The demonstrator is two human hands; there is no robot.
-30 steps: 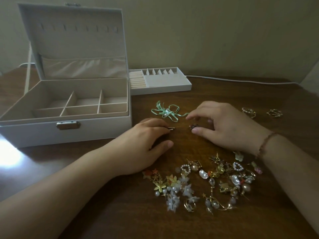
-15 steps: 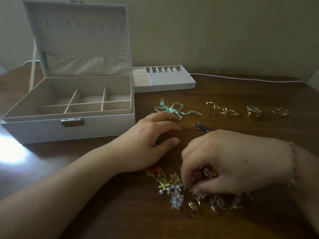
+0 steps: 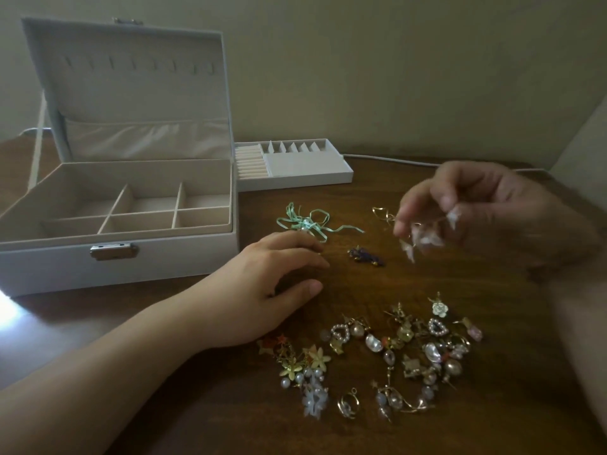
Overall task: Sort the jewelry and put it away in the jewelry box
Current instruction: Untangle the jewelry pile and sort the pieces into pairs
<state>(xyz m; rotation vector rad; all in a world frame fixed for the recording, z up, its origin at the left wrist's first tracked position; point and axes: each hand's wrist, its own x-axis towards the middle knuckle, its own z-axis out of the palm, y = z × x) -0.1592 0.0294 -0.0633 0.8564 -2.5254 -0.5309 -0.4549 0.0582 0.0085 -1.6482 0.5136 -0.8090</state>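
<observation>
Meanwhile the right hand [image 3: 499, 218] was up off the wooden table [image 3: 361, 284], blurred, its fingers curled and pinching a pale, whitish earring piece [image 3: 423, 238] that dangled below the fingertips; I could not make out its exact shape. The left hand [image 3: 262, 290] rested on the table, fingers relaxed and a little spread, holding nothing, its fingertips just beside a mint-green ribbon piece [image 3: 308, 221].

Between the two hands lay a small dark purple piece [image 3: 366, 256], and behind the right hand's fingers a thin gold twisted earring [image 3: 382, 213] showed in part. Nearer the person sat the unsorted pile of jewelry [image 3: 377, 356]: pearl hearts, gold flowers, stars, drop pearls and a gold ring, all tangled close together.

To the left stood the white jewelry box [image 3: 115, 257], its lid [image 3: 131, 87] propped open and upright, its divided compartments bare of any jewelry that I could see. Just behind its right corner, touching or nearly so, sat the box's removable tray [image 3: 295, 165] with ring rolls and small slots. A white cable [image 3: 387, 159] ran along the table's far edge by the wall.
</observation>
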